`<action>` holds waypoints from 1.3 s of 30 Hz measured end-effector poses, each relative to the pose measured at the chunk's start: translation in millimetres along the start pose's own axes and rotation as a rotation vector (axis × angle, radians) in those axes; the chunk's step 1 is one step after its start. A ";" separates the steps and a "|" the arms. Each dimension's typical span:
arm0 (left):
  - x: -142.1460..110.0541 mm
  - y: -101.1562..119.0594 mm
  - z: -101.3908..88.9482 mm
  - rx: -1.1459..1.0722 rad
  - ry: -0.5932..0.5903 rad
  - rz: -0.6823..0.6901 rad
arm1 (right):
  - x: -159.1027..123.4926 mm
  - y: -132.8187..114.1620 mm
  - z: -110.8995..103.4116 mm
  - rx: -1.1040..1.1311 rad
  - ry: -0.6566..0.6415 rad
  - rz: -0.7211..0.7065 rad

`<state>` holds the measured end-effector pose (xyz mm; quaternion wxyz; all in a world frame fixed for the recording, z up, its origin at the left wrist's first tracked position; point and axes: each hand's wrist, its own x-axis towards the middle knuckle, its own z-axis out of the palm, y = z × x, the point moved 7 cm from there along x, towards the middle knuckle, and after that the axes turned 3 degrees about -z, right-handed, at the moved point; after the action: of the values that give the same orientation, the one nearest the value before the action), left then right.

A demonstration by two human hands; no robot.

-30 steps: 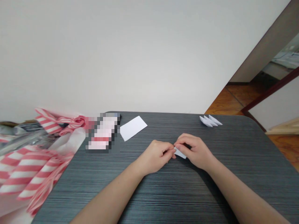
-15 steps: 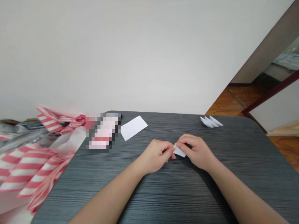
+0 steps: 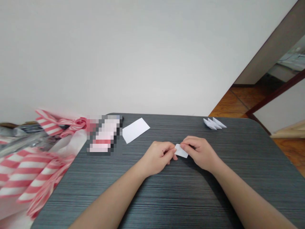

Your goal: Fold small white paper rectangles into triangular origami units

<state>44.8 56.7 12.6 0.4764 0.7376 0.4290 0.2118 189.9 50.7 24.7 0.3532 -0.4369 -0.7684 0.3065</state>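
Observation:
A small folded piece of white paper [image 3: 181, 151] is held between my two hands, just above the dark table. My left hand [image 3: 160, 157] pinches its left end between thumb and fingers. On the other side, my right hand [image 3: 199, 152] grips the upper right edge, its thumb on the near face. Fingers cover both ends of the paper, so its full shape is hidden. Farther back on the right lie several pointed folded white paper pieces [image 3: 214, 123], set side by side. To the left rests a flat stack or sheet of white paper [image 3: 135, 130].
A phone-like object, blurred by pixels [image 3: 105, 135], lies at the table's left edge. Beyond that edge are red-and-white striped bags [image 3: 28, 171] and clear plastic. The dark wood-grain table [image 3: 152, 200] meets a pale wall [image 3: 152, 57]; a wooden floor [image 3: 228, 103] shows at right.
My hands have drawn slightly apart, the left one shifting a little leftward. More of the small paper's face shows between them now. The other things lie where they were.

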 end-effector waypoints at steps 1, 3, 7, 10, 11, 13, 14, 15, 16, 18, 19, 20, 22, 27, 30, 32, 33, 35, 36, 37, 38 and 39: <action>0.0 0.3 -0.1 -0.002 0.003 0.001 | 0.4 -0.8 0.0 -0.007 0.000 -0.001; 0.0 0.2 -0.2 -0.005 0.007 -0.002 | 0.9 -2.1 0.1 -0.014 0.001 -0.001; 0.2 -3.0 -0.4 -0.022 0.015 -0.021 | 0.0 0.0 -0.7 0.006 0.007 0.018; 0.4 -6.2 -0.3 -0.025 0.016 -0.033 | -0.7 3.0 -2.1 0.005 0.006 0.033; 0.5 -7.1 0.0 -0.023 0.014 -0.037 | -0.5 3.2 -2.4 -0.004 0.005 0.033; 0.5 -8.4 0.6 -0.022 0.008 -0.042 | 0.1 2.9 -2.7 -0.024 0.005 0.030; 0.5 -8.8 0.7 -0.023 0.007 -0.045 | 0.4 2.8 -2.8 -0.030 0.006 0.029; 0.5 -9.1 0.8 -0.026 0.008 -0.047 | 0.6 2.9 -2.8 -0.033 0.007 0.030; 0.4 -9.2 0.6 -0.029 0.011 -0.048 | 0.6 3.4 -2.9 -0.031 0.008 0.033; 0.2 -9.4 -0.1 -0.033 0.020 -0.049 | 0.2 5.2 -3.6 -0.023 0.010 0.039; 0.1 -9.5 -0.4 -0.036 0.024 -0.050 | -0.2 6.4 -4.3 -0.021 0.010 0.044; 0.0 -9.7 -0.7 -0.039 0.027 -0.052 | -0.6 7.4 -5.1 -0.021 0.011 0.048; -0.1 -10.0 -1.1 -0.045 0.029 -0.056 | -1.1 8.5 -6.8 -0.030 0.013 0.054; 0.1 -10.8 -1.5 -0.044 0.031 -0.055 | -0.8 7.8 -7.6 -0.061 0.024 0.053; 0.2 -12.2 -2.0 -0.064 0.039 -0.065 | -1.4 10.2 -7.4 -0.043 0.031 0.061; 0.1 -12.8 -2.5 -0.086 0.047 -0.074 | -2.2 11.6 -7.6 -0.023 0.028 0.060; 0.1 -13.1 -2.6 -0.093 0.049 -0.078 | -2.6 11.8 -7.8 -0.018 0.024 0.058; -0.1 -13.2 -2.8 -0.097 0.051 -0.083 | -3.0 10.8 -8.6 -0.022 0.021 0.051; -0.2 -13.2 -2.8 -0.094 0.050 -0.083 | -3.1 9.8 -9.1 -0.029 0.023 0.047; -0.2 -13.3 -2.8 -0.092 0.049 -0.082 | -3.1 8.7 -9.4 -0.037 0.025 0.046; -0.3 -13.4 -2.8 -0.091 0.049 -0.080 | -3.1 7.8 -9.5 -0.044 0.027 0.046; -0.3 -13.6 -2.9 -0.092 0.049 -0.077 | -3.2 6.9 -9.6 -0.049 0.031 0.046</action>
<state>36.7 60.3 1.9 0.5069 0.6925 0.4586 0.2306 202.0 52.4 23.9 0.3471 -0.4676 -0.7598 0.2891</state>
